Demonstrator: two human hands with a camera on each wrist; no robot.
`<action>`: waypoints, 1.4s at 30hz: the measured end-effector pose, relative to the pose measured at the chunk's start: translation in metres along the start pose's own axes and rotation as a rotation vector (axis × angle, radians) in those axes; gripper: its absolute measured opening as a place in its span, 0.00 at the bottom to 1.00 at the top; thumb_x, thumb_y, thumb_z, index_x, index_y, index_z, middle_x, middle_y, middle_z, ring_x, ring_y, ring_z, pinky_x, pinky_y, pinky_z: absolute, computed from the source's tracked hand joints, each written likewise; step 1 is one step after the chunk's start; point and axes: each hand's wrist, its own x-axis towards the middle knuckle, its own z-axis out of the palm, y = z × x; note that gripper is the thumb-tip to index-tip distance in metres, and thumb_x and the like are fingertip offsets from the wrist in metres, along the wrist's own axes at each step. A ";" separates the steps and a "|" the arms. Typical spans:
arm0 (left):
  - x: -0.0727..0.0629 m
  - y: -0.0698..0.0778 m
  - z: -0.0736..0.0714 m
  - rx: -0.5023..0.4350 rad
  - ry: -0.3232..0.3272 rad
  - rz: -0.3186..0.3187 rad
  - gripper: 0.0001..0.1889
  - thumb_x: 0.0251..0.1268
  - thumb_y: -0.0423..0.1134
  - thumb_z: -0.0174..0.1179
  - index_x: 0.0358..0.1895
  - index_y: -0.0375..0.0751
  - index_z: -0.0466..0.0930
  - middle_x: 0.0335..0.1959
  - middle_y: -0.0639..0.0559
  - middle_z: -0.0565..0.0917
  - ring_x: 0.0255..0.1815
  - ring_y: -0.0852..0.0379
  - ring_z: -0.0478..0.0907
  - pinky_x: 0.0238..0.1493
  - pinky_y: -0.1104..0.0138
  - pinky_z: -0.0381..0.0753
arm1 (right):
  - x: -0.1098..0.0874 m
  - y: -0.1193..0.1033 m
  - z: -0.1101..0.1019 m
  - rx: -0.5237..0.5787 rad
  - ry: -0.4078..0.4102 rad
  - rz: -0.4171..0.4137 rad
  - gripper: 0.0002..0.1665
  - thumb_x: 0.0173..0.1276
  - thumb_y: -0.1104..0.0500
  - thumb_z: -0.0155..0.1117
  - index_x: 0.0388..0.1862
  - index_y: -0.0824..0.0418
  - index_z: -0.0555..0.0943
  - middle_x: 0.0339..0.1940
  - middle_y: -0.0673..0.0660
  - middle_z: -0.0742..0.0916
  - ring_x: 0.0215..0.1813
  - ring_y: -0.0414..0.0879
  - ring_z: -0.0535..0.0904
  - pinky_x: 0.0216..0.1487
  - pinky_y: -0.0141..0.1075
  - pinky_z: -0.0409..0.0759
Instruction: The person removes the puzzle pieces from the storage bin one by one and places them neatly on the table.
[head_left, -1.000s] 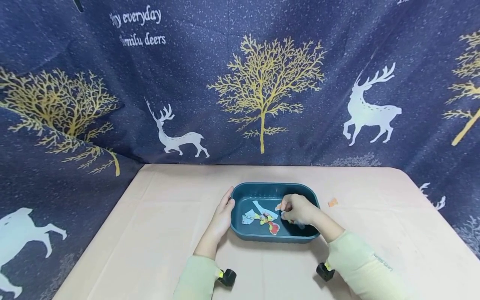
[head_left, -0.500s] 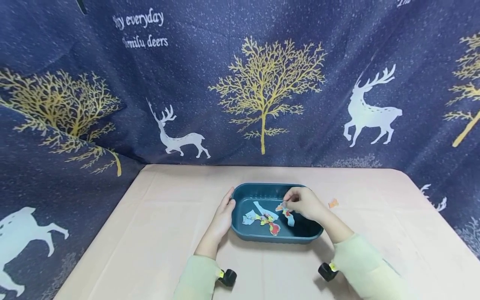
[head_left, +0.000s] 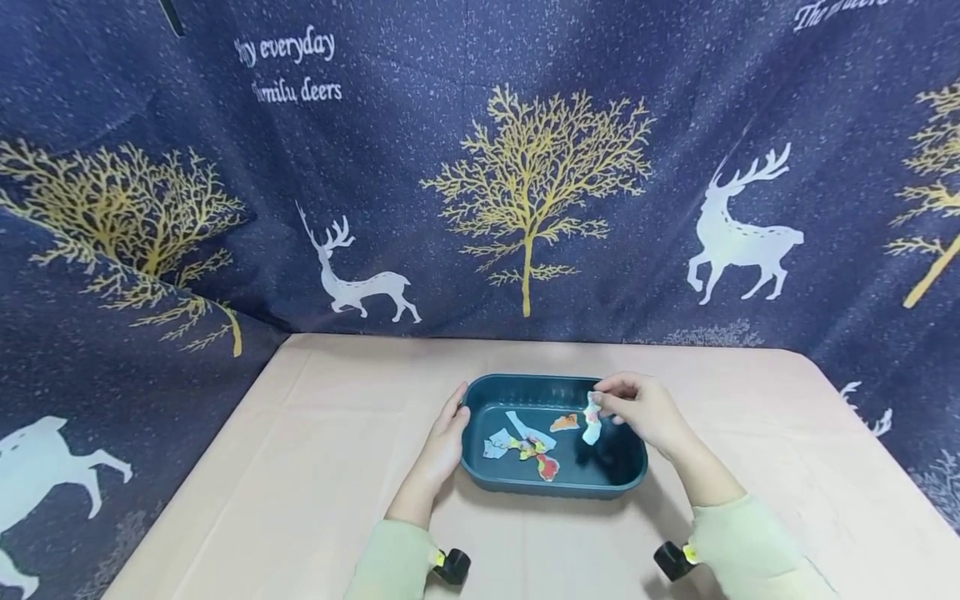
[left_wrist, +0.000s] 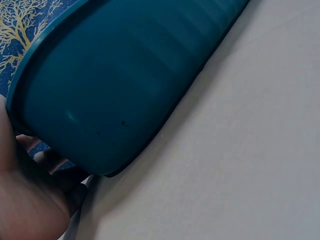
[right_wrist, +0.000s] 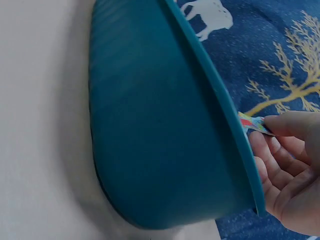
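Note:
A dark teal plastic tub [head_left: 555, 492] stands on the table in the head view. Torn paper scraps lie inside it: a red and yellow one [head_left: 548, 467], pale blue ones [head_left: 496, 444] and an orange one [head_left: 564, 422]. My left hand [head_left: 444, 442] holds the tub's left end, thumb at the rim; in the left wrist view its fingers [left_wrist: 52, 160] curl along the outer wall. Between thumb and fingertips my right hand [head_left: 648, 412] pinches a paper scrap [head_left: 592, 425], which hangs over the tub's right half. The right wrist view shows the scrap's coloured edge [right_wrist: 252, 122] above the rim.
A pale pink cloth covers the table [head_left: 337, 467]. Behind it hangs a dark blue curtain [head_left: 465, 250] printed with white deer and golden trees. A black wrist camera [head_left: 453, 567] sits on each sleeve.
My right hand has moved right, carrying a scrap, while the orange scrap now lies in the tub. The loose orange scrap on the table has gone out of sight. My left hand stays put.

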 end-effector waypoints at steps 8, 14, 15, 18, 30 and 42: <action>0.002 -0.003 0.000 0.009 0.005 -0.005 0.26 0.78 0.46 0.34 0.75 0.52 0.48 0.77 0.49 0.50 0.78 0.43 0.42 0.74 0.43 0.41 | -0.009 0.005 -0.014 0.140 0.092 0.025 0.23 0.67 0.56 0.63 0.51 0.74 0.76 0.34 0.49 0.88 0.33 0.35 0.85 0.36 0.32 0.85; 0.000 0.003 0.000 0.004 0.002 -0.011 0.26 0.78 0.45 0.33 0.76 0.51 0.48 0.77 0.47 0.50 0.78 0.42 0.42 0.75 0.43 0.42 | -0.015 0.017 -0.023 0.283 0.144 0.030 0.19 0.67 0.59 0.62 0.47 0.74 0.76 0.29 0.41 0.86 0.33 0.37 0.86 0.37 0.32 0.86; 0.000 0.003 0.000 0.004 0.002 -0.018 0.26 0.78 0.44 0.33 0.75 0.50 0.48 0.77 0.47 0.50 0.78 0.42 0.42 0.74 0.43 0.42 | -0.017 0.018 -0.024 0.305 0.149 0.033 0.18 0.67 0.59 0.63 0.47 0.73 0.77 0.30 0.41 0.86 0.33 0.37 0.86 0.37 0.32 0.86; 0.000 0.004 0.001 0.004 0.005 -0.032 0.26 0.78 0.44 0.33 0.76 0.51 0.48 0.77 0.46 0.50 0.78 0.41 0.42 0.74 0.42 0.42 | -0.021 0.023 -0.027 0.387 0.162 0.051 0.13 0.66 0.60 0.63 0.44 0.67 0.78 0.30 0.43 0.87 0.34 0.38 0.86 0.37 0.31 0.85; 0.004 -0.002 -0.001 0.022 0.018 -0.010 0.25 0.78 0.46 0.34 0.75 0.53 0.49 0.77 0.49 0.51 0.78 0.43 0.43 0.75 0.43 0.43 | -0.028 0.039 -0.039 0.656 0.187 0.067 0.06 0.66 0.64 0.63 0.40 0.56 0.81 0.32 0.46 0.88 0.34 0.39 0.87 0.38 0.31 0.85; 0.005 -0.002 0.000 0.030 0.008 -0.021 0.25 0.78 0.46 0.33 0.75 0.54 0.49 0.77 0.49 0.50 0.78 0.43 0.43 0.75 0.43 0.42 | -0.035 0.048 -0.060 0.791 0.233 0.014 0.06 0.67 0.65 0.61 0.39 0.57 0.83 0.34 0.49 0.88 0.36 0.41 0.87 0.40 0.32 0.85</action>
